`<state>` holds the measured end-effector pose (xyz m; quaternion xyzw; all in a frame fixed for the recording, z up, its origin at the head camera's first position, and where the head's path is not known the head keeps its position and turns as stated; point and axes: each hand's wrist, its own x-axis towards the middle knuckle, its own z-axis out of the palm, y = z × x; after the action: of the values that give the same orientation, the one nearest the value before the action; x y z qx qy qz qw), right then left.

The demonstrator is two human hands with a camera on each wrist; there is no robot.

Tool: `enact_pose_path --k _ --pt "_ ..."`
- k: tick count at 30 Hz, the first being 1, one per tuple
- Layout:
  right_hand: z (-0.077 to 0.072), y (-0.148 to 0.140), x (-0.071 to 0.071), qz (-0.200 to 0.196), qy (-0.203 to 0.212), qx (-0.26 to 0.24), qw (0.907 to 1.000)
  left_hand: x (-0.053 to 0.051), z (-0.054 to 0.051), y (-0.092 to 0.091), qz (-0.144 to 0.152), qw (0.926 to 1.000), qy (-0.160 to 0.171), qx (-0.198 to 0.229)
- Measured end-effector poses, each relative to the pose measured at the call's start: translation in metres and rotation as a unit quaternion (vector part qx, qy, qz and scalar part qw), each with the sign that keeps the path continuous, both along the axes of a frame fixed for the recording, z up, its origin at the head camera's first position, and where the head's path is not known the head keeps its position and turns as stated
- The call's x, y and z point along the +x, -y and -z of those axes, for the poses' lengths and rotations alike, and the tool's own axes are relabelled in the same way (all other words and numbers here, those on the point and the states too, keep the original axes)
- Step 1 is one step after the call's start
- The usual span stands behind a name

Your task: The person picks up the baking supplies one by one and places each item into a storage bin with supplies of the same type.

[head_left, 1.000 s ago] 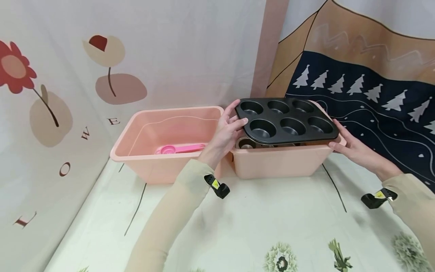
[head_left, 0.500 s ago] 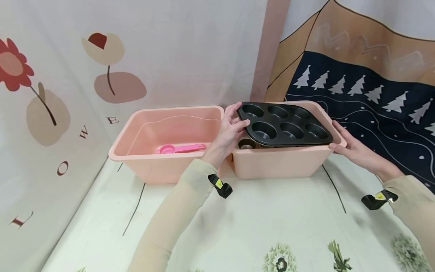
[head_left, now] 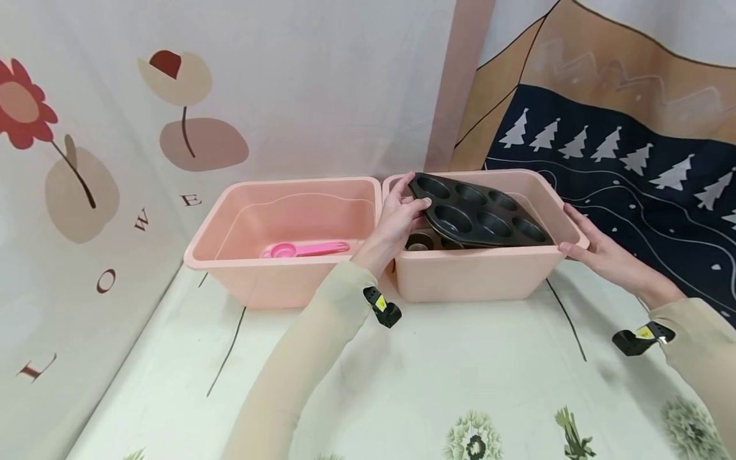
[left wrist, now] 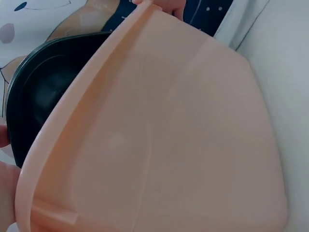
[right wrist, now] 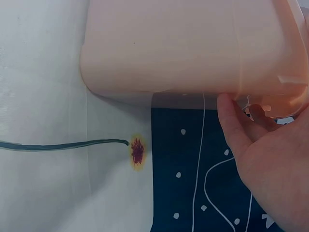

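Observation:
A black muffin tin (head_left: pixel 473 212) lies slanted inside the right pink plastic bin (head_left: pixel 466 275), its left end raised and its right end lower inside the bin. My left hand (head_left: pixel 397 217) pinches the tin's left edge between thumb and fingers. My right hand (head_left: pixel 598 249) holds the right bin's rim at its right end, thumb at the front corner; the right wrist view shows its fingers (right wrist: pixel 227 116) against the outer wall. Beneath the tin's left end, a second pan with round dark metal cups (head_left: pixel 420 241) shows in part; the rest is hidden.
Left of it stands another pink bin (head_left: pixel 287 281), its wall close beside the right bin. Pink measuring spoons (head_left: pixel 305 249) lie in it. Both bins stand on a pale flowered cloth (head_left: pixel 448 358), with printed curtains (head_left: pixel 322 89) behind.
The tin has gone down into the right bin, right end lowest, and shifted slightly right with my left hand. My right hand stays at the bin's rim, now apart from the tin.

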<state>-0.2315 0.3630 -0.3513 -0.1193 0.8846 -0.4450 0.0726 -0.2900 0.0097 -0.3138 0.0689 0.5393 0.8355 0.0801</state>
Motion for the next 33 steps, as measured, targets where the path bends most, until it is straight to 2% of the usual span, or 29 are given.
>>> enact_pose_path --k 9,15,19,33 --pt "-0.0022 0.0001 0.0004 -0.005 -0.004 0.012 0.9999 -0.0068 -0.0008 -0.0024 0.001 0.9991 0.021 -0.037" --pt "-0.0032 0.0 0.0013 0.007 0.006 -0.004 1.0 -0.0089 -0.0022 -0.008 -0.009 0.9974 0.016 -0.07" --pt "-0.0025 -0.0013 0.0008 0.006 0.005 0.005 1.0 -0.009 -0.0022 -0.0088 -0.016 0.9958 0.017 -0.088" --pt "0.0018 -0.0021 0.001 0.001 -0.009 0.015 0.9998 -0.0096 0.0041 -0.009 -0.017 0.9921 0.015 -0.124"
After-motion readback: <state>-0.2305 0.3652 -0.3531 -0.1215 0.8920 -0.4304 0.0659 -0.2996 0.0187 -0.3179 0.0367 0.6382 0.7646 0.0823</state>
